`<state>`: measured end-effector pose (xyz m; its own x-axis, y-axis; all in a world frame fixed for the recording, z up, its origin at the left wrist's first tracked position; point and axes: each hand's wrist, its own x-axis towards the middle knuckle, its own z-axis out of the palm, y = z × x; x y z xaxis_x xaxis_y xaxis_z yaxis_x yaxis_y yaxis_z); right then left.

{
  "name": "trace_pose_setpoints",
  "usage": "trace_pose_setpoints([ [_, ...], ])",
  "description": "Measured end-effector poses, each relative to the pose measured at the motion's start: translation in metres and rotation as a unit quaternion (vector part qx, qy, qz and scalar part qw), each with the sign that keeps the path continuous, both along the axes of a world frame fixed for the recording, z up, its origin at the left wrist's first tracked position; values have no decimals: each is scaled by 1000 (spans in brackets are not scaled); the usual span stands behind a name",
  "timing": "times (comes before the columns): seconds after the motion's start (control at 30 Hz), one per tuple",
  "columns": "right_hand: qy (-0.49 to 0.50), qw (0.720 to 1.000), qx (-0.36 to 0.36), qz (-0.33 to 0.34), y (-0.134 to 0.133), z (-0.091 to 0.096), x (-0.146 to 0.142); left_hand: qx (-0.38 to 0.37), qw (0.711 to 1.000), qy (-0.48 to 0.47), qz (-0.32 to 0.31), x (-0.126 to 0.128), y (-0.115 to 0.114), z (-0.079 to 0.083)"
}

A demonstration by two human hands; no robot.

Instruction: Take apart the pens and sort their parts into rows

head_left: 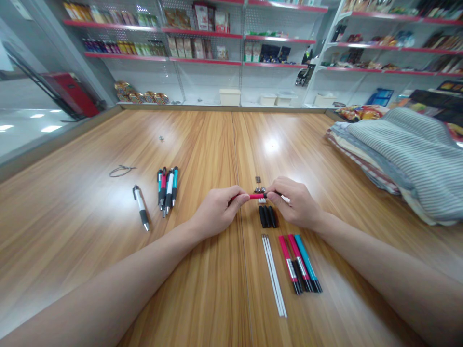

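Between my two hands, a red pen barrel with black ends [257, 196] is held level above the table. My left hand [220, 208] pinches its left end between thumb and fingers. At the other end, my right hand [294, 202] closes around the black part, and a bit of white shows by the fingers. Just below lie several black rubber grips [267, 217]. Small metal tips [259, 190] and other small parts sit partly behind the held barrel. Nearer to me are white ink refills [274, 277] and red and teal pen barrels [297, 262].
Left of my hands lie a cluster of whole pens [168, 188], a single white pen [140, 207] and a grey loop of cord [121, 170]. Folded striped cloths [401, 149] cover the table's right side. Stocked shelves [202, 33] stand beyond the far edge.
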<state>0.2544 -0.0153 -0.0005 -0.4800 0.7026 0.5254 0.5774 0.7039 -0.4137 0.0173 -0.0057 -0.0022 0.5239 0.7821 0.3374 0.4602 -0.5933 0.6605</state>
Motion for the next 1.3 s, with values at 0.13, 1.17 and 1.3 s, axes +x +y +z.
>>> trace_pose_setpoints([
  [0.13,32,999,-12,-13,-2,0,-2,4,1000,-2,3,0,0,1],
  [1.17,-4,1000,0,14,-1,0,-1,3,1000,-4,-6,-1,1,-2],
  [1.3,-11,1000,-3,9,0,-1,0,-3,1000,2,-6,-1,0,0],
])
